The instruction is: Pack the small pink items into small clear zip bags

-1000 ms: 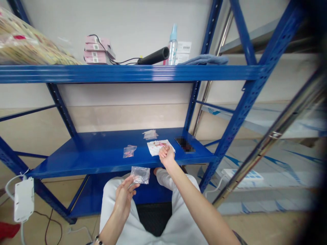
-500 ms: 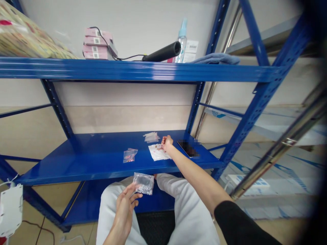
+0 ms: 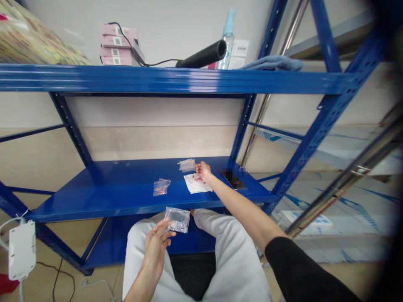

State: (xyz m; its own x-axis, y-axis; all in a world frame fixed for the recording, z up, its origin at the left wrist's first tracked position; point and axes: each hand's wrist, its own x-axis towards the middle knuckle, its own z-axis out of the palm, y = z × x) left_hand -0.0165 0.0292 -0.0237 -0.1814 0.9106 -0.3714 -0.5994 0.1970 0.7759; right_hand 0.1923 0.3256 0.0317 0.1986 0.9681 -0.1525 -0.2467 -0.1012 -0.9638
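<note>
My left hand [image 3: 159, 237] pinches a small clear plastic bag [image 3: 178, 220] by its left edge, above my lap and in front of the shelf edge. On the blue shelf, my right hand [image 3: 204, 171] is curled palm up over a white paper sheet [image 3: 197, 187], with small reddish pieces showing at its fingers. More such reddish pieces [image 3: 197, 178] lie scattered on the paper, just below the hand. Left of the paper rests another clear bag [image 3: 161, 187] with reddish pieces inside. Behind the paper is a stack of flat clear bags [image 3: 187, 165].
A dark phone [image 3: 233, 179] lies right of the paper. The blue upper shelf [image 3: 141, 79] crosses above my hands, bearing pink boxes [image 3: 117, 46], a black tube [image 3: 203, 55], a spray bottle [image 3: 227, 42] and a blue cloth [image 3: 273, 63]. A white power strip [image 3: 22, 249] hangs at left.
My right hand has turned palm up and shifted slightly left and up over the paper. My left hand still holds the bag. The whole view has shifted slightly.
</note>
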